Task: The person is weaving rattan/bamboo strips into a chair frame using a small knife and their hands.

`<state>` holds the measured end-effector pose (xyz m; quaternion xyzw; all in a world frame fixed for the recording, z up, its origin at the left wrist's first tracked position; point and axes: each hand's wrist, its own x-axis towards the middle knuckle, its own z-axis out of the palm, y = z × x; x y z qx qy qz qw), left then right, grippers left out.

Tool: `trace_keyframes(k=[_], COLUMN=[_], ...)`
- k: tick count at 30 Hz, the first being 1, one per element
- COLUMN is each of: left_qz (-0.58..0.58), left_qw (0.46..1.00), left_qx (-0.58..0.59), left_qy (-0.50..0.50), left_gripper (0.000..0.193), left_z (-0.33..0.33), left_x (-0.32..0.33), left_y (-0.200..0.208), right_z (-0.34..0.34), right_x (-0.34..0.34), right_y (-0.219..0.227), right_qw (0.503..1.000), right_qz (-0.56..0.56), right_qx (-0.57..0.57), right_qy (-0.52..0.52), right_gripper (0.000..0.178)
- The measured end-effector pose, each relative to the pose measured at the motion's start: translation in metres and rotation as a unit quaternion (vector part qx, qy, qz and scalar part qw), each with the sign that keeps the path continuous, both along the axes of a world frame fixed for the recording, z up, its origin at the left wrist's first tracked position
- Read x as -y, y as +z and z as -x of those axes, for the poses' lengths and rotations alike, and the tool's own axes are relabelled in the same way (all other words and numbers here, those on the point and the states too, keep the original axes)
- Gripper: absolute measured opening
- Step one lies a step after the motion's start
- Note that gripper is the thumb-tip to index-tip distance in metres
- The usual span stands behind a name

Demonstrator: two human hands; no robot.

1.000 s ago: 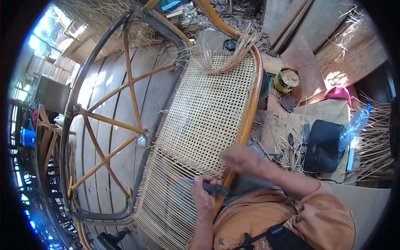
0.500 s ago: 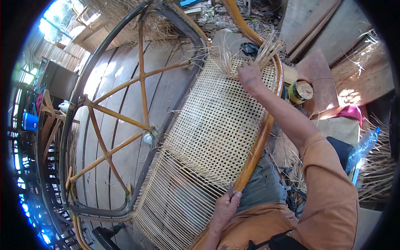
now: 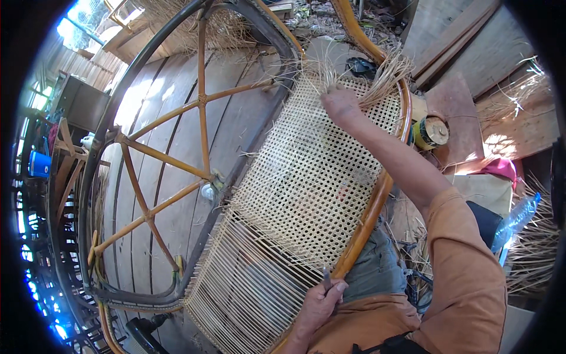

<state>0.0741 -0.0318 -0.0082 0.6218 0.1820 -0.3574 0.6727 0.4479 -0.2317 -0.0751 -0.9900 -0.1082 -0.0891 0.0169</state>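
A woven cane panel (image 3: 306,171) stretches across a brown rattan frame (image 3: 368,218) in front of me. Its far part is a dense open-hole weave, while the near part has only parallel strands (image 3: 242,289). My right hand (image 3: 342,106) is at the far end of the weave, fingers curled and closed among loose cane ends (image 3: 321,74); what they pinch is too small to make out. Beside it lies a bundle of long cane strands (image 3: 389,76). Down by the near right side of the frame, my left hand (image 3: 318,307) is closed around a small pointed metal tool (image 3: 326,277), tip upward.
A dark curved frame with crossed rattan bars (image 3: 201,106) stands to the left over plank boards. On the right are a yellow-green can (image 3: 430,131), a clear plastic bottle (image 3: 519,218) and dry cane strips (image 3: 533,259). A blue container (image 3: 40,164) sits at far left.
My right hand has shifted left along the far end of the weave, away from the strand bundle. The tool in my left hand now stands higher above the fingers.
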Motion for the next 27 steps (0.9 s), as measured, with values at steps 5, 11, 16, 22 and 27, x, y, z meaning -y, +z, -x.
trace_keyframes(k=[5, 11, 16, 22, 27], left_qz=[-0.036, -0.289, -0.314, -0.371, -0.468], left_qw=[0.997, 0.930, 0.824, 0.765, 0.716], left_qx=[0.033, 0.225, 0.471, 0.526, 0.503], left_qy=[0.057, 0.012, -0.011, -0.019, -0.126], left_gripper=[0.031, 0.049, 0.029, 0.022, 0.016], left_z=[-0.063, -0.202, -0.307, -0.326, -0.323], left_x=[-0.028, -0.026, -0.001, 0.036, 0.043], left_y=[0.026, 0.000, -0.069, -0.088, -0.131], right_z=[-0.023, -0.017, -0.021, -0.020, -0.021], right_x=[-0.023, -0.001, 0.002, 0.033, 0.032], right_y=[-0.022, -0.030, -0.043, -0.052, -0.051], right_qw=[0.996, 0.999, 0.999, 0.965, 0.961], right_qz=[0.072, -0.039, -0.014, -0.207, -0.265], right_qx=[-0.051, -0.013, -0.011, 0.052, 0.033], right_qy=[-0.029, 0.005, 0.040, 0.151, 0.075], right_gripper=[0.019, 0.014, 0.007, 0.012, 0.010])
